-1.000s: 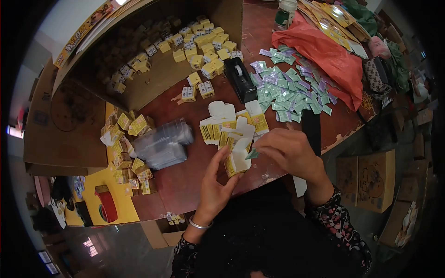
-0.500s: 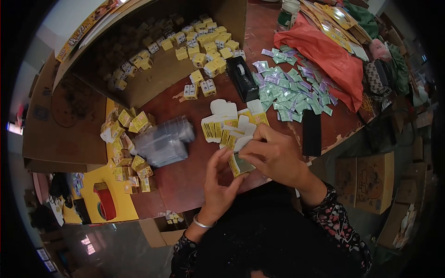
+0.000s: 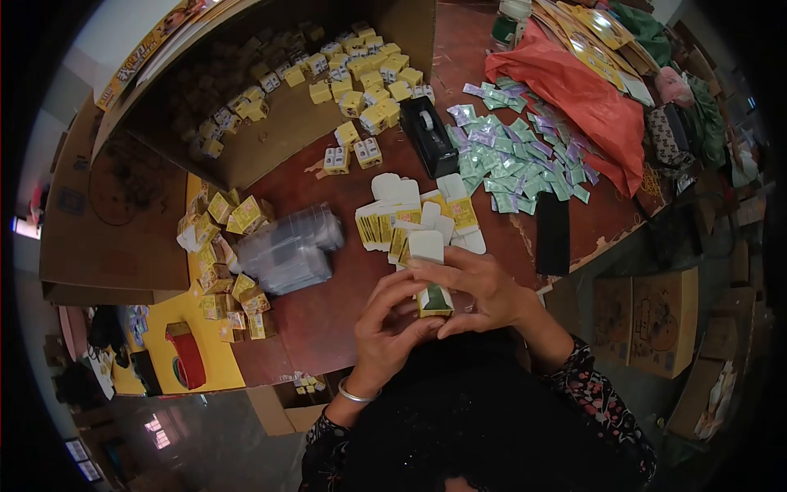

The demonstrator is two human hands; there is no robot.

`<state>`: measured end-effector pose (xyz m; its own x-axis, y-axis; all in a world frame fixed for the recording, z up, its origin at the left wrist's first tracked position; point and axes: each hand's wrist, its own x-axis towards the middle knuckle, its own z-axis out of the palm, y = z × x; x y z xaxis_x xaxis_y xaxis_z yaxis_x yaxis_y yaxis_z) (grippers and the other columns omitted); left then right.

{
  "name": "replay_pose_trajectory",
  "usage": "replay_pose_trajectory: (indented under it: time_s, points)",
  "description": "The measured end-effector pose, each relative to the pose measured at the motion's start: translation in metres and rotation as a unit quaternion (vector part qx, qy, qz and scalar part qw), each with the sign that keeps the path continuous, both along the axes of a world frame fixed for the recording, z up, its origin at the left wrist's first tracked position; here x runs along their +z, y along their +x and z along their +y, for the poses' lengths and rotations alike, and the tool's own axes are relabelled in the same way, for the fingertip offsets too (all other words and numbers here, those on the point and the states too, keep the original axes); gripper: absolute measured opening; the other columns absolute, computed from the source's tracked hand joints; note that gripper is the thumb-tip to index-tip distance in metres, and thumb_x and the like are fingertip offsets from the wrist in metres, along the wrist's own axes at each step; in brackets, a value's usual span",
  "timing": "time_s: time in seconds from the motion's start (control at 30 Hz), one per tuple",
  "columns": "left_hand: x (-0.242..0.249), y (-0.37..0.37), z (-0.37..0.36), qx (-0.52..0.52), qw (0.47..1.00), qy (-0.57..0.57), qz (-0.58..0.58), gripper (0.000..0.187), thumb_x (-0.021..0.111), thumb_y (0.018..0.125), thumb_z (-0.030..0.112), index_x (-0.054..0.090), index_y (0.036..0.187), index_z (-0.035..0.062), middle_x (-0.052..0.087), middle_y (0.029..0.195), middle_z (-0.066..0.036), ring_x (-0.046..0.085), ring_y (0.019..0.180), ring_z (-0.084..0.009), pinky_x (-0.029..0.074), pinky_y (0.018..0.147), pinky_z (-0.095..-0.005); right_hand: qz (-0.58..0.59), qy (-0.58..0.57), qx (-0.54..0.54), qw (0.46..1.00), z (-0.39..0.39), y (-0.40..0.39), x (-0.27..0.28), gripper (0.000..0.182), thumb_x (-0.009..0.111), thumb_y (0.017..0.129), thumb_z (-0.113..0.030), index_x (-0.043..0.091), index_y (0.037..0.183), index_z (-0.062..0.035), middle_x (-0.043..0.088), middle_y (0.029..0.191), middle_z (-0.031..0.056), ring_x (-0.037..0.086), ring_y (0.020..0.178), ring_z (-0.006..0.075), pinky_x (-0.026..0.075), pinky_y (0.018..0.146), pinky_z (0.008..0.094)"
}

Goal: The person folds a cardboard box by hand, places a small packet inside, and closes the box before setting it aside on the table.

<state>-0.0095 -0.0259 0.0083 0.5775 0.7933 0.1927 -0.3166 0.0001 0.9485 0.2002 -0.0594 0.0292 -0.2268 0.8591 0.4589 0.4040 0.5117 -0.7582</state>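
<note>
Between both hands, near the table's front edge, is a small yellow carton (image 3: 434, 303) with something green showing in its open side. Its white flap (image 3: 426, 245) stands up at the far end. My left hand (image 3: 384, 326) grips the carton from the left, with the thumb low. From the right, my right hand (image 3: 490, 291) closes on it, with fingers across the top. Just beyond lie flat, unfolded yellow-and-white cartons (image 3: 379, 230). Farther off is a pile of green and purple sachets (image 3: 512, 152).
A black tape dispenser (image 3: 429, 141) stands beside the sachets. A large cardboard box (image 3: 270, 152) holds many small yellow boxes. Clear plastic packs (image 3: 288, 252) and folded yellow cartons (image 3: 246, 215) lie at left. A red plastic bag (image 3: 574, 102) and black phone-like slab (image 3: 552, 234) are at right.
The carton has turned more upright and its white flap now shows plainly. My right hand has shifted from pinching at the carton's top to gripping its right side; the left fingers have closed round it.
</note>
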Motion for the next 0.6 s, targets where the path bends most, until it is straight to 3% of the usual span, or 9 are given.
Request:
replay_pose_trajectory:
  time_s: [0.13, 0.23, 0.33, 0.37, 0.47, 0.6]
  points:
    - [0.004, -0.001, 0.002, -0.035, 0.999, -0.004, 0.003, 0.038, 0.077, 0.086, -0.006, 0.064, 0.121, -0.0019, 0.049, 0.138, -0.015, 0.064, 0.116, -0.0232, 0.060, 0.097, -0.0369, -0.045, 0.071, -0.002, 0.996, 0.002, 0.005, -0.008, 0.071, 0.074, 0.085, -0.057, 0.069, 0.126, 0.0016, 0.065, 0.127, 0.0267, 0.067, 0.113, 0.0421, 0.056, 0.092, 0.0445]
    - [0.006, -0.003, 0.004, -0.044, 0.999, 0.010, 0.010, 0.030, 0.078, 0.086, -0.005, 0.066, 0.113, -0.0030, 0.047, 0.137, -0.014, 0.065, 0.112, -0.0209, 0.061, 0.094, -0.0346, -0.067, 0.124, -0.013, 0.990, 0.009, 0.002, -0.004, 0.060, 0.069, 0.091, -0.051, 0.073, 0.118, 0.0027, 0.065, 0.129, 0.0266, 0.065, 0.118, 0.0430, 0.055, 0.094, 0.0443]
    - [0.001, -0.003, 0.005, -0.043, 0.998, 0.048, 0.009, 0.030, 0.077, 0.086, -0.005, 0.062, 0.111, -0.0024, 0.047, 0.136, -0.013, 0.065, 0.111, -0.0198, 0.061, 0.092, -0.0337, -0.057, 0.117, 0.006, 0.991, 0.010, -0.001, 0.002, 0.049, 0.073, 0.091, -0.037, 0.070, 0.124, -0.0004, 0.067, 0.130, 0.0178, 0.061, 0.126, 0.0404, 0.054, 0.101, 0.0454]
    - [0.000, -0.003, 0.004, -0.042, 0.997, 0.064, 0.007, 0.031, 0.077, 0.086, -0.005, 0.060, 0.112, -0.0020, 0.047, 0.136, -0.013, 0.064, 0.111, -0.0196, 0.061, 0.092, -0.0337, -0.051, 0.110, 0.008, 0.993, 0.009, -0.002, -0.001, 0.049, 0.072, 0.092, -0.036, 0.069, 0.125, 0.0000, 0.067, 0.131, 0.0175, 0.060, 0.128, 0.0404, 0.053, 0.102, 0.0455]
    - [0.001, 0.004, -0.003, 0.001, 0.996, -0.040, -0.075, 0.042, 0.076, 0.087, -0.006, 0.049, 0.117, 0.0010, 0.047, 0.136, -0.014, 0.062, 0.115, -0.0208, 0.060, 0.096, -0.0369, -0.015, 0.071, 0.010, 0.997, 0.005, -0.008, -0.006, 0.046, 0.069, 0.095, -0.032, 0.068, 0.127, 0.0010, 0.065, 0.134, 0.0169, 0.057, 0.131, 0.0407, 0.053, 0.104, 0.0458]
    - [0.003, 0.004, 0.000, 0.010, 0.999, -0.036, -0.028, 0.048, 0.075, 0.086, -0.008, 0.042, 0.119, 0.0036, 0.049, 0.136, -0.014, 0.061, 0.119, -0.0222, 0.057, 0.100, -0.0400, 0.028, 0.029, 0.010, 0.999, 0.002, -0.010, -0.003, 0.044, 0.070, 0.095, -0.026, 0.066, 0.130, 0.0001, 0.065, 0.135, 0.0172, 0.054, 0.135, 0.0407, 0.051, 0.106, 0.0458]
